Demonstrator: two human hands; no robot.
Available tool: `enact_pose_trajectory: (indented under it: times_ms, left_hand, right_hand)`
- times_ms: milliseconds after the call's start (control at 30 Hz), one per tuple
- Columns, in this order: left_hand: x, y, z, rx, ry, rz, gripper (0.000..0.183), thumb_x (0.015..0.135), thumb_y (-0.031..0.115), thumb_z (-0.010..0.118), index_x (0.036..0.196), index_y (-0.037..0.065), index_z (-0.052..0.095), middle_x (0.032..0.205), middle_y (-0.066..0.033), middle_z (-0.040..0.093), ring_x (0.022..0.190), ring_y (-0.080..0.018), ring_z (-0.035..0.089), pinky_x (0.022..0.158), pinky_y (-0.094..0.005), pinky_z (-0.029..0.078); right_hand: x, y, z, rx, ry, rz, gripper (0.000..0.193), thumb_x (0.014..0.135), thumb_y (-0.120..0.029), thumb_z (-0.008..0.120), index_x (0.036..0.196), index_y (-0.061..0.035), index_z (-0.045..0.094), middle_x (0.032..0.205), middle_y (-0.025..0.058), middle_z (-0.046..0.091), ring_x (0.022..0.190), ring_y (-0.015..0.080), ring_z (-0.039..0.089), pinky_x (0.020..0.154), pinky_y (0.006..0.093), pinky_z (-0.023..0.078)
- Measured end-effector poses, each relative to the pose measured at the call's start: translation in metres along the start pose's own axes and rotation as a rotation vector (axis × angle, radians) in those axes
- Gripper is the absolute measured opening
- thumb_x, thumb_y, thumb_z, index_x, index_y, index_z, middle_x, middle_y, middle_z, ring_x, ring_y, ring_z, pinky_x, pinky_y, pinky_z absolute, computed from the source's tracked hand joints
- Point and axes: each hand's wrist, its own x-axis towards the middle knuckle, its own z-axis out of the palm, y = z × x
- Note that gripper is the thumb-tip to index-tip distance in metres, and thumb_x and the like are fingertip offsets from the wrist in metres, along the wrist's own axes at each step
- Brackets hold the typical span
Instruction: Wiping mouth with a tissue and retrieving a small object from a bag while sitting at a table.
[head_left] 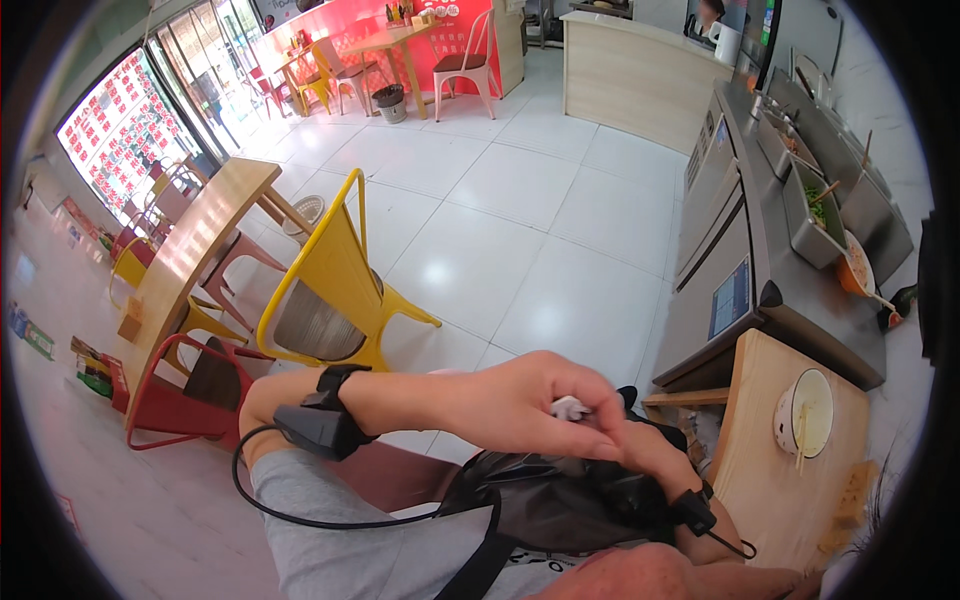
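Note:
My left hand [550, 400] reaches across my body with its fingers curled round a crumpled white tissue [571, 408]. Just beyond its fingertips is my right hand [652, 450]; its fingers are mostly hidden behind the left, so what they do cannot be made out. Dark bands with small devices sit on both wrists. Below the hands, a shiny black sheet-like thing [560, 500] lies over my lap. On the wooden table [745, 400] to my right stands a white bowl [790, 418] with chopsticks [802, 450] resting in it.
A yellow metal chair [335, 270] stands ahead to the left, beside a long wooden table [200, 240] and a red chair [190, 400]. At right is a steel counter [730, 220] holding food trays [812, 215]. Farther off are a pale counter [640, 75] and a bin [390, 103].

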Motion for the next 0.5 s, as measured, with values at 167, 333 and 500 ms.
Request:
enact_pose_trajectory:
  times_ms: [167,333,500]
  left_hand:
    - [0.034,0.043,0.019,0.062,-0.248,0.397,0.006,0.088,0.006,0.070,0.093,0.002,0.069,0.088,-0.0051,0.065,0.081,-0.0162,0.057,0.071,-0.0278,0.043]
    - [0.056,0.055,0.030,0.049,-0.372,0.455,0.005,0.089,0.007,0.070,0.089,0.003,0.068,0.087,-0.0053,0.063,0.082,-0.0177,0.057,0.071,-0.0301,0.044]
    - [0.049,0.047,0.030,0.073,-0.422,0.526,0.004,0.089,0.006,0.069,0.089,0.003,0.067,0.089,-0.0062,0.064,0.084,-0.0199,0.057,0.073,-0.0310,0.044]
  right_hand:
    - [0.008,0.002,-0.003,-0.004,-0.021,-0.054,0.034,0.087,-0.031,0.061,0.105,-0.0032,0.066,0.100,0.0240,0.067,0.099,0.0407,0.063,0.083,0.0489,0.049]
    - [0.014,0.010,0.010,0.160,0.227,-0.214,0.030,0.087,-0.027,0.061,0.100,-0.0012,0.066,0.096,0.0255,0.066,0.095,0.0432,0.062,0.082,0.0496,0.049]
    - [0.012,0.012,0.007,0.092,0.213,-0.207,0.028,0.087,-0.026,0.062,0.099,-0.0008,0.066,0.096,0.0254,0.066,0.095,0.0434,0.062,0.082,0.0501,0.049]
